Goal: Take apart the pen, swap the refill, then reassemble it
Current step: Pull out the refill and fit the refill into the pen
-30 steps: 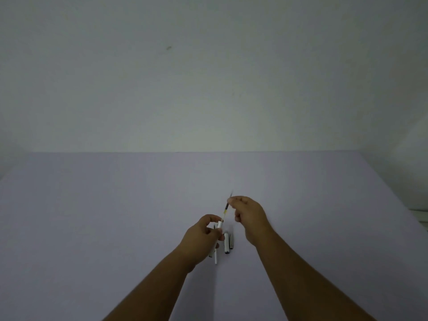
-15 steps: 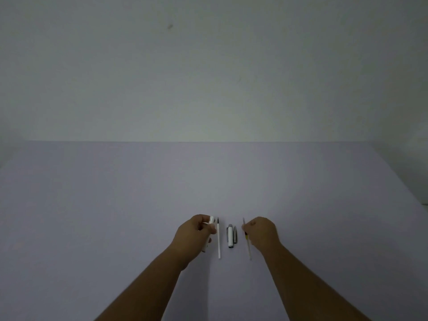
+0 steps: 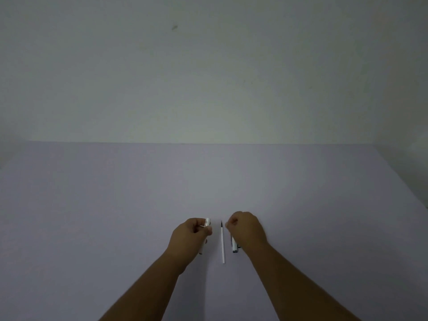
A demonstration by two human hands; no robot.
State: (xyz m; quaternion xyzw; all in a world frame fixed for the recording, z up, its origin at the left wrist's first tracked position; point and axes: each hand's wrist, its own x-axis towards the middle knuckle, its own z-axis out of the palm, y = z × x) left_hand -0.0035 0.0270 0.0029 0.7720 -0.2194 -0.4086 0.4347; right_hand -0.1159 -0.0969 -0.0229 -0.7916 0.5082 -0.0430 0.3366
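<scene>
My left hand (image 3: 193,235) is closed around the white pen barrel (image 3: 207,221), whose ends stick out above and below the fist. A thin white refill (image 3: 222,245) with a dark tip lies on the table between my hands, pointing away from me. My right hand (image 3: 246,230) hovers just right of the refill's tip with its fingers curled together; nothing shows between them. The pen cap (image 3: 235,247), white with a dark end, lies partly under my right hand. The refill with the yellow band is not visible.
The pale lilac table (image 3: 115,205) runs back to a plain wall; its right edge slants down at the far right.
My right hand drew the yellow-banded refill out of the barrel, laid it on the table to the right, then moved left toward the white refill. The left hand kept hold of the barrel.
</scene>
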